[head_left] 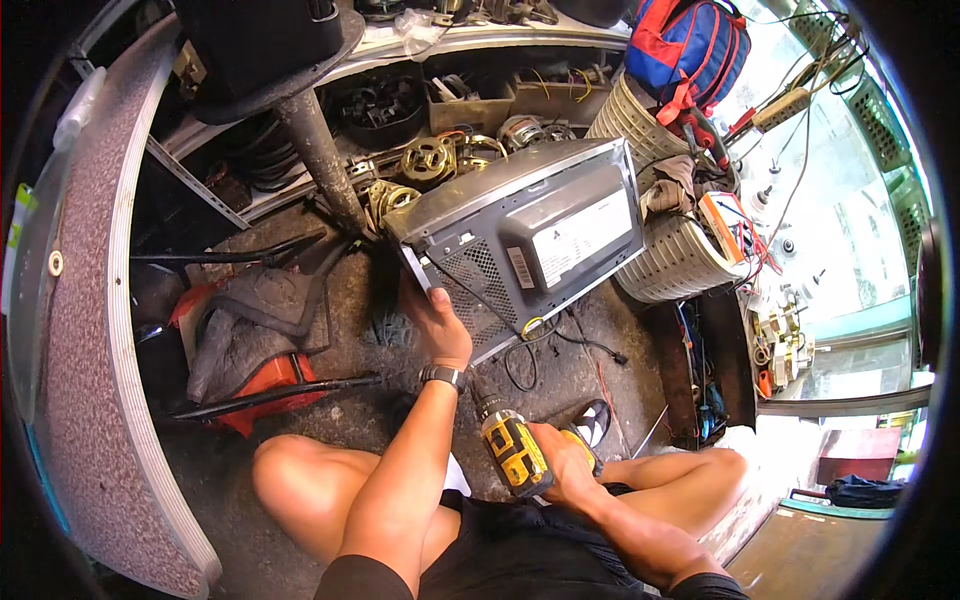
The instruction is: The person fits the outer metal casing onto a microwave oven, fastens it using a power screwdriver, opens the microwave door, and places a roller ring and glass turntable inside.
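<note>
A microwave oven (478, 272) stands tilted before me, its back panel with vent holes and a white label (585, 242) towards me. My left hand (440, 330) grips its lower left edge, thumb on the panel side and the other fingers mostly hidden behind. A black power cord (593, 346) trails from it onto the floor. In my right hand (566, 464) is a yellow and black cordless drill (514, 452), held just above my lap. The drill's nose points up towards the oven's lower edge, near my left wrist, and appears apart from it. Its tip is hard to make out.
Motor parts (428, 160) lie behind the oven, near a metal post (322, 160). White baskets (680, 255) stand at right, a blue and red bag (688, 50) above them. A stool frame with grey cloth (262, 310) is at left. A glass counter (850, 220) borders the right.
</note>
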Demonstrator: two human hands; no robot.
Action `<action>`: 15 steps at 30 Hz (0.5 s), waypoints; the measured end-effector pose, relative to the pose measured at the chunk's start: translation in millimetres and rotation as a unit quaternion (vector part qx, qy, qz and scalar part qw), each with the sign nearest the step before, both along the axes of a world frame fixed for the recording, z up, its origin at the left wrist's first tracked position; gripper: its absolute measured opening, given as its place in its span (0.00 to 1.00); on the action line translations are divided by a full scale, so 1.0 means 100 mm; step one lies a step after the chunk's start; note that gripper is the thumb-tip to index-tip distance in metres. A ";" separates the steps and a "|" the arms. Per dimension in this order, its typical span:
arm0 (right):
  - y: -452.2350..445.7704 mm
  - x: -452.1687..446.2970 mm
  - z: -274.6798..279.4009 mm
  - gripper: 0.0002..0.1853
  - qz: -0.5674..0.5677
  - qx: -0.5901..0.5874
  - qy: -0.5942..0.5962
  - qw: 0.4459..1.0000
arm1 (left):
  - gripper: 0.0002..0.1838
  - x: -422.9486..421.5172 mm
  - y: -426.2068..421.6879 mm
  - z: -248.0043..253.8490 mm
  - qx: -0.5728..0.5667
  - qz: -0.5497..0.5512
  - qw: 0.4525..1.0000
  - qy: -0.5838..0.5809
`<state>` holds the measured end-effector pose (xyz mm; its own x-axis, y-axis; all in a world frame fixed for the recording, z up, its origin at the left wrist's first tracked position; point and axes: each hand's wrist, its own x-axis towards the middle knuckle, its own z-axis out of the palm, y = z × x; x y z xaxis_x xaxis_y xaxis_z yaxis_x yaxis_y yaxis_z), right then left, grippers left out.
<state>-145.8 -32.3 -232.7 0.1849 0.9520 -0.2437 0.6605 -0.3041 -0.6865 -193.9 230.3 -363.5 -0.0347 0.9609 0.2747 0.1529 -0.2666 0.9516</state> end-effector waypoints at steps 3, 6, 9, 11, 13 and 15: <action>0.01 -0.01 0.03 0.39 -0.008 -0.002 0.000 1.000 | 0.42 -0.01 0.01 -0.01 -0.003 -0.001 1.000 -0.001; 0.00 0.00 0.02 0.38 -0.005 0.009 -0.005 1.000 | 0.42 0.00 0.00 -0.03 -0.005 -0.002 1.000 0.002; 0.01 0.01 0.03 0.37 0.003 0.005 -0.011 1.000 | 0.42 0.00 0.00 -0.03 -0.008 0.001 1.000 0.007; 0.07 -0.03 0.09 0.32 -0.011 0.001 -0.016 1.000 | 0.42 0.00 -0.01 -0.04 -0.014 0.002 1.000 0.008; 0.15 -0.03 0.19 0.30 -0.019 -0.018 -0.006 1.000 | 0.42 0.00 -0.01 -0.06 -0.028 -0.001 1.000 0.005; 0.17 -0.03 0.21 0.29 -0.027 -0.037 0.004 0.999 | 0.42 -0.01 -0.01 -0.05 -0.028 -0.004 1.000 0.002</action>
